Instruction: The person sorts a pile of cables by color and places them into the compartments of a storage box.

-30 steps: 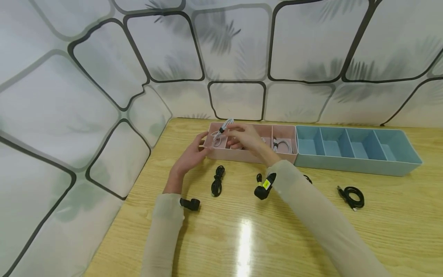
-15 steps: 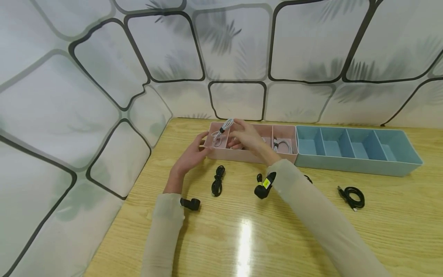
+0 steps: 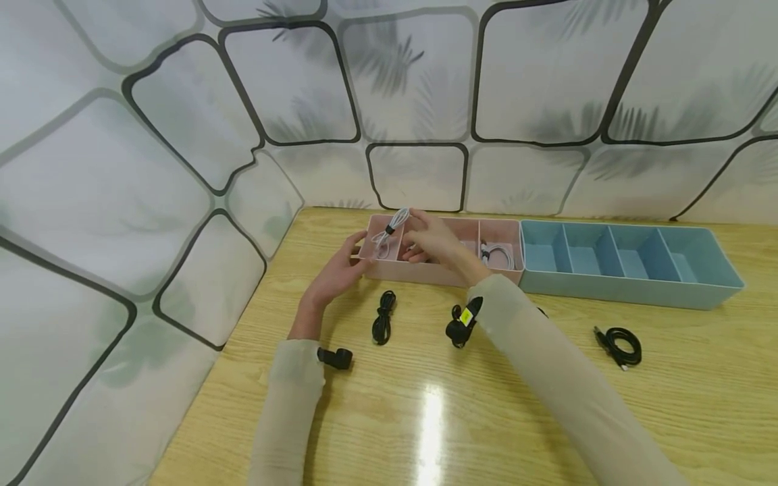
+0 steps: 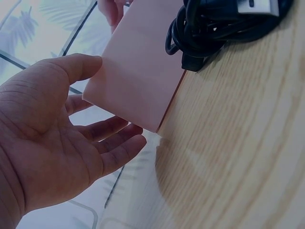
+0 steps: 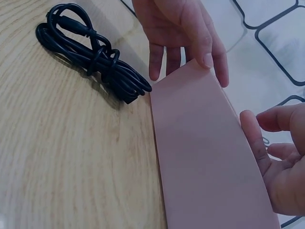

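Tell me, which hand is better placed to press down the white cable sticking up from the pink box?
Probably the right hand: it is close beside the top of that white cable. The left hand is at the outer end of the pink box, seemingly holding it.

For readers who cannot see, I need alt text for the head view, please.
Left hand touches a pink tray; right hand is beside a white cable, slanting over the leftmost compartment. A blue tray and black cables are on the table.
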`<act>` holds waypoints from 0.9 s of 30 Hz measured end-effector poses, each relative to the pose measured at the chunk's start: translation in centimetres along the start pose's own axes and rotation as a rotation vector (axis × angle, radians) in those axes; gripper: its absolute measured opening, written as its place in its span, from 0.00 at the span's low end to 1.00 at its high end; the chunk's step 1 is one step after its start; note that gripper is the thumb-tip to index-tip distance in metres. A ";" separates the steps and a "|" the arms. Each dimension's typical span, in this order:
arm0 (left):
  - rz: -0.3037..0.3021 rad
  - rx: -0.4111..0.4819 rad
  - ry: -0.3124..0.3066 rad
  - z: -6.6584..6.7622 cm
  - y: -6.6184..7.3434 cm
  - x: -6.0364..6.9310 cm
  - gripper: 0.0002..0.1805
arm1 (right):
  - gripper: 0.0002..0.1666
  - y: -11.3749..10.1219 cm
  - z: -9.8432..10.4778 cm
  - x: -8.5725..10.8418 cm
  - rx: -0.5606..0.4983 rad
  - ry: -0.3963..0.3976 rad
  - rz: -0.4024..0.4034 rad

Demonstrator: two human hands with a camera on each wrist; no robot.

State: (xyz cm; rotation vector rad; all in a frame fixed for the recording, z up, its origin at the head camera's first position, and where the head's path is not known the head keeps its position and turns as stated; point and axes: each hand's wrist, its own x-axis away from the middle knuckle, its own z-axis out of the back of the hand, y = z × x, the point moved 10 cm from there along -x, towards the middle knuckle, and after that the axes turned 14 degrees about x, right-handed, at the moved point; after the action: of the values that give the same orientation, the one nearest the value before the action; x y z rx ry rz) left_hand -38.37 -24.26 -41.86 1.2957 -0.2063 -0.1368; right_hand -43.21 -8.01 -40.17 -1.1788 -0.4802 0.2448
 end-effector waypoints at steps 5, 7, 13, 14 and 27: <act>-0.007 0.000 0.002 0.0 -0.1 0.0 0.35 | 0.38 0.0 -0.5 -0.4 0.066 -0.056 -0.024; -0.009 0.003 0.002 0.0 -0.1 0.0 0.35 | 0.37 0.0 -0.6 -0.5 0.081 -0.066 -0.029; -0.008 0.009 -0.001 0.0 0.0 0.0 0.35 | 0.42 0.0 -0.7 -0.6 0.114 -0.068 -0.043; -0.007 0.010 -0.002 -0.1 0.0 0.1 0.35 | 0.42 0.0 -0.7 -0.7 0.129 -0.072 -0.041; -0.012 -0.002 0.004 0.1 -0.1 0.1 0.34 | 0.46 -0.6 -1.1 -0.9 0.229 -0.114 -0.024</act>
State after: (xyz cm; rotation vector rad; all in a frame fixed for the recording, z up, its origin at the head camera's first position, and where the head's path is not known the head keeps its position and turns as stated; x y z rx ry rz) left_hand -38.32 -24.38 -41.91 1.2952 -0.1951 -0.1441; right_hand -43.51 -9.54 -40.19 -0.9383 -0.5501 0.3386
